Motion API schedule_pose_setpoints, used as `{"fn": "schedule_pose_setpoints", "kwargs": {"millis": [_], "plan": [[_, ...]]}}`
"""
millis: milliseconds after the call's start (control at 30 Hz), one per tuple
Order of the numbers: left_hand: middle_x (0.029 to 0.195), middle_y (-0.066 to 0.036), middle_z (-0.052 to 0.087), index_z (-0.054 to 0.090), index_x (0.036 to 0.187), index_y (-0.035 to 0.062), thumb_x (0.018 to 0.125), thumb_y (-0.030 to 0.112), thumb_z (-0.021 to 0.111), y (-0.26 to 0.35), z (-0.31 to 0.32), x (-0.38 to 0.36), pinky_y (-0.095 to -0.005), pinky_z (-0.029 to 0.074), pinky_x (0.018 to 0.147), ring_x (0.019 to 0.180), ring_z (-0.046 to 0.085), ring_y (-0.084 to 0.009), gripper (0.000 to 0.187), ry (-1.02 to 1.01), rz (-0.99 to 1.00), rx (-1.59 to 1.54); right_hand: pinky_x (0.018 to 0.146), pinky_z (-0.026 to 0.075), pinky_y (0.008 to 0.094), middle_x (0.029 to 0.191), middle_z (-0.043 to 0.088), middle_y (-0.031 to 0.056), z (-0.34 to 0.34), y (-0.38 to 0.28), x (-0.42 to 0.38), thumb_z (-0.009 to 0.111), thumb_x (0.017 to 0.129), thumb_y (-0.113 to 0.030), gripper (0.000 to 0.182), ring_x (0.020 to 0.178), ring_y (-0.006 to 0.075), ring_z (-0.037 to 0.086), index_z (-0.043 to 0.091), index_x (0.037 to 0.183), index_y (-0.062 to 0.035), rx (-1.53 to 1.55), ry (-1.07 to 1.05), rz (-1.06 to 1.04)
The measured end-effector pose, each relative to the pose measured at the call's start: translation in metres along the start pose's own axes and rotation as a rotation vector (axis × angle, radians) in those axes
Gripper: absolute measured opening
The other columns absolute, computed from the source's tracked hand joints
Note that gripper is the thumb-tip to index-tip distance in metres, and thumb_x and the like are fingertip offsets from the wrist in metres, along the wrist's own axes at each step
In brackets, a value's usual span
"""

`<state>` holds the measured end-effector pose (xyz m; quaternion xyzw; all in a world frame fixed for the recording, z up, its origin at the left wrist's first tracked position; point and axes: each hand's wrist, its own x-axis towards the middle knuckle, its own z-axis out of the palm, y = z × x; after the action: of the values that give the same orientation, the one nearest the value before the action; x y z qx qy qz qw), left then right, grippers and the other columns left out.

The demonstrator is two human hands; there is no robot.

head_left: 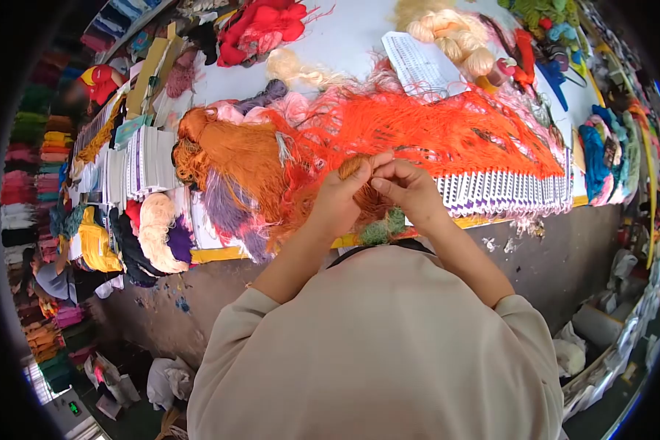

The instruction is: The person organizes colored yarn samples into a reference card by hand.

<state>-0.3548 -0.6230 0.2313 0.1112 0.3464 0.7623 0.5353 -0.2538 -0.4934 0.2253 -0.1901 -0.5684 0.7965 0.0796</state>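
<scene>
My left hand (pixel 340 196) is closed around a small bundle of brown yarn (pixel 354 166), held just above the table's front edge. Close beside it, the thumb and fingers of my right hand (pixel 411 189) are pinched together at the bundle's side. Whatever thread lies between those fingertips is too fine to make out. Behind both hands spreads a wide mass of orange-red threads (pixel 447 136). To the left lies a thick hank of rust-brown yarn (pixel 238 150), with purple threads (pixel 231 199) below it. A green tuft (pixel 378 231) shows under my wrists.
A row of white cards with purple marks (pixel 502 192) lines the table's front right. More white cards (pixel 147 167) stand at left. A printed sheet (pixel 422 64), cream skeins (pixel 458 40) and red yarn (pixel 260 29) lie farther back. Another person (pixel 55 279) is at far left.
</scene>
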Motion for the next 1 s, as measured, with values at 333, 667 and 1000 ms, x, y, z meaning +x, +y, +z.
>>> {"fn": "schedule_pose_setpoints", "kwargs": {"millis": [333, 667, 1000], "plan": [[0.13, -0.014, 0.059, 0.063, 0.118, -0.0022, 0.099, 0.02, 0.054, -0.016, 0.0, 0.019, -0.038, 0.047, 0.098, 0.115, 0.057, -0.0222, 0.031, 0.086, 0.062, 0.066, 0.064, 0.044, 0.022, 0.084, 0.06, -0.0044, -0.022, -0.002, -0.006, 0.067, 0.09, -0.013, 0.007, 0.073, 0.005, 0.053, 0.066, 0.095, -0.0082, 0.173, 0.093, 0.076], [0.132, -0.016, 0.057, 0.06, 0.121, -0.0046, 0.099, 0.015, 0.052, -0.032, 0.015, 0.051, -0.038, 0.045, 0.101, 0.119, 0.056, -0.0233, 0.031, 0.108, 0.082, 0.175, 0.065, 0.045, 0.0215, 0.087, 0.061, -0.0046, -0.061, -0.001, 0.007, 0.064, 0.092, -0.014, 0.011, 0.073, 0.0039, 0.054, 0.065, 0.101, -0.0078, 0.215, 0.107, 0.189], [0.125, -0.015, 0.06, 0.061, 0.116, -0.0064, 0.099, 0.012, 0.05, -0.052, 0.033, 0.078, -0.0368, 0.047, 0.099, 0.115, 0.057, -0.0203, 0.027, 0.162, 0.054, 0.21, 0.065, 0.045, 0.0216, 0.087, 0.061, -0.0046, -0.087, -0.005, 0.012, 0.064, 0.092, -0.015, 0.017, 0.073, 0.0037, 0.052, 0.066, 0.108, -0.0077, 0.132, 0.13, 0.143]]}}
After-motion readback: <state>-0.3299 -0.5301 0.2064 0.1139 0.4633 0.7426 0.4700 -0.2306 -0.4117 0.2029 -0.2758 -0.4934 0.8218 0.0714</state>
